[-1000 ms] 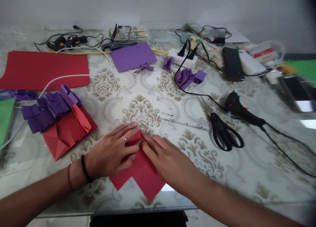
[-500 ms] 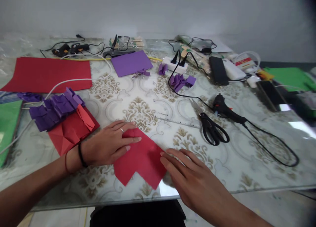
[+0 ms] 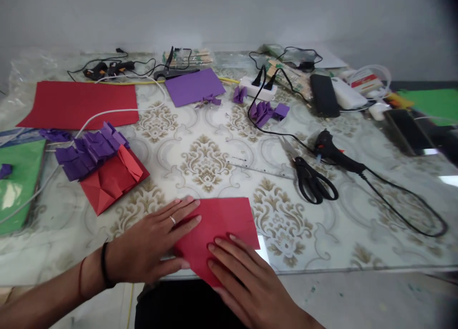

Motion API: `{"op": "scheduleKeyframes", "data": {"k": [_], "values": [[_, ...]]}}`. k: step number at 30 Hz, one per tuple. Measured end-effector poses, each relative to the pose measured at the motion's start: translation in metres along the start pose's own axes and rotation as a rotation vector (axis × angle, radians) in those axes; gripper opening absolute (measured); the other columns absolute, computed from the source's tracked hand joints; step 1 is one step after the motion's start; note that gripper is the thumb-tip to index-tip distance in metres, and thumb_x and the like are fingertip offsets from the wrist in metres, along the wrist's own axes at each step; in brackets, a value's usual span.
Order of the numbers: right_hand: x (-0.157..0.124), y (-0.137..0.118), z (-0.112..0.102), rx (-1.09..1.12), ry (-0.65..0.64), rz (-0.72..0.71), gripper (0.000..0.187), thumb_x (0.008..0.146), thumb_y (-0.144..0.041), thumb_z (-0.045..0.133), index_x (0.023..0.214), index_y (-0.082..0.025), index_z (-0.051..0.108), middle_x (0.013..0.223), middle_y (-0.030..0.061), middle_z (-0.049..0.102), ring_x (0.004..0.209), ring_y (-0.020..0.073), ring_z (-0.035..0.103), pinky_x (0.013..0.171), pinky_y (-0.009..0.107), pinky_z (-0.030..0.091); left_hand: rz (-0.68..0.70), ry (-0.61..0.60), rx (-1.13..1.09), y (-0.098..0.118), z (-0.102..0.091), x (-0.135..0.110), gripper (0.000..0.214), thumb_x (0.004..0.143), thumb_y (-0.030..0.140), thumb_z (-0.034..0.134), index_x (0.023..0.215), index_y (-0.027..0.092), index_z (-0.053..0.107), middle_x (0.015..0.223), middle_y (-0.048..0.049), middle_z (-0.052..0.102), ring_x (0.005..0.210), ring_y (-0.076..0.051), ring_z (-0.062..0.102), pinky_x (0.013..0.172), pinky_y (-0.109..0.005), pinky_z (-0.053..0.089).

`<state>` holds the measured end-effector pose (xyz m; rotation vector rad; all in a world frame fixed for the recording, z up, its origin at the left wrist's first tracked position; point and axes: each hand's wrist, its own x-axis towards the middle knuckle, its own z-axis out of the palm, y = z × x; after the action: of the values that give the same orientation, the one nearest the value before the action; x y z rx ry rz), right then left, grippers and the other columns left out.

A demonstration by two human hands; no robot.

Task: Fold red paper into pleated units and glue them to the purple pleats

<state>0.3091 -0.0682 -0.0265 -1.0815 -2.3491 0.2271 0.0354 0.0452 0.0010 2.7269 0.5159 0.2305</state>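
A folded red paper point(image 3: 229, 219) lies at the near edge of the glass-topped table point(image 3: 200, 162), partly over the edge. My left hand point(image 3: 150, 245) rests flat on its left part, fingers stretched out, a ring on one finger. My right hand point(image 3: 246, 276) lies flat on the paper's lower part, fingers extended. Neither hand grips anything.
A stack of folded red paper point(image 3: 112, 181) with purple folded pieces point(image 3: 89, 150) sits at left, by a green sheet point(image 3: 17, 181). Black scissors point(image 3: 315, 183), a clear ruler point(image 3: 261, 170) and a black glue gun point(image 3: 334, 152) with its cord lie at right. Red point(image 3: 80, 103) and purple point(image 3: 195, 85) sheets lie further back.
The red paper has been turned and drawn toward the table's near edge. My right hand came back onto it from the right, and my left hand followed it down.
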Motion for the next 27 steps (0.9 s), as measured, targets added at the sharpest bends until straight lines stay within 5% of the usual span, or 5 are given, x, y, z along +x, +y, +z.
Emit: {"op": "scheduleKeyframes", "data": {"k": [5, 8, 11, 18, 27], "values": [[0.020, 0.007, -0.011, 0.199, 0.038, 0.082, 0.018, 0.107, -0.015, 0.055, 0.111, -0.015, 0.073, 0.111, 0.0081, 0.081, 0.107, 0.0230, 0.073, 0.099, 0.040, 0.061, 0.022, 0.097, -0.066, 0.009, 0.007, -0.004, 0.061, 0.101, 0.049, 0.069, 0.146, 0.010, 0.054, 0.159, -0.0195, 0.056, 0.163, -0.033, 0.031, 0.132, -0.056, 0.033], [0.031, 0.010, -0.013, 0.329, 0.009, 0.191, 0.014, 0.107, -0.017, 0.056, 0.101, -0.017, 0.069, 0.099, 0.0071, 0.078, 0.093, 0.0215, 0.072, 0.083, 0.036, 0.062, -0.033, 0.148, -0.106, 0.015, 0.009, -0.001, 0.028, 0.100, 0.037, 0.071, 0.116, 0.015, 0.066, 0.150, -0.0173, 0.065, 0.159, -0.033, 0.039, 0.130, -0.052, 0.039], [0.037, 0.013, -0.014, 0.408, -0.020, 0.290, 0.013, 0.107, -0.018, 0.056, 0.100, -0.020, 0.067, 0.097, 0.0051, 0.076, 0.090, 0.0198, 0.072, 0.080, 0.034, 0.060, -0.039, 0.141, -0.151, 0.017, 0.007, 0.001, 0.027, 0.099, 0.043, 0.072, 0.099, 0.017, 0.068, 0.150, -0.0175, 0.065, 0.158, -0.035, 0.041, 0.128, -0.052, 0.042], [0.046, 0.022, -0.019, 0.490, -0.055, 0.468, 0.014, 0.105, -0.020, 0.059, 0.095, -0.023, 0.066, 0.097, 0.0009, 0.077, 0.087, 0.0157, 0.074, 0.077, 0.026, 0.058, -0.084, 0.167, -0.260, 0.012, 0.009, -0.002, 0.008, 0.103, 0.018, 0.064, 0.097, 0.019, 0.069, 0.149, -0.0105, 0.067, 0.156, -0.026, 0.045, 0.131, -0.045, 0.037], [0.049, 0.026, -0.003, 0.290, -0.007, 0.431, 0.014, 0.106, -0.023, 0.059, 0.093, -0.022, 0.064, 0.084, 0.0007, 0.071, 0.070, 0.0158, 0.069, 0.066, 0.027, 0.054, -0.146, 0.125, -0.345, 0.008, 0.012, -0.001, 0.016, 0.103, 0.027, 0.068, 0.089, 0.020, 0.067, 0.148, -0.0097, 0.067, 0.153, -0.026, 0.049, 0.128, -0.044, 0.042]]}}
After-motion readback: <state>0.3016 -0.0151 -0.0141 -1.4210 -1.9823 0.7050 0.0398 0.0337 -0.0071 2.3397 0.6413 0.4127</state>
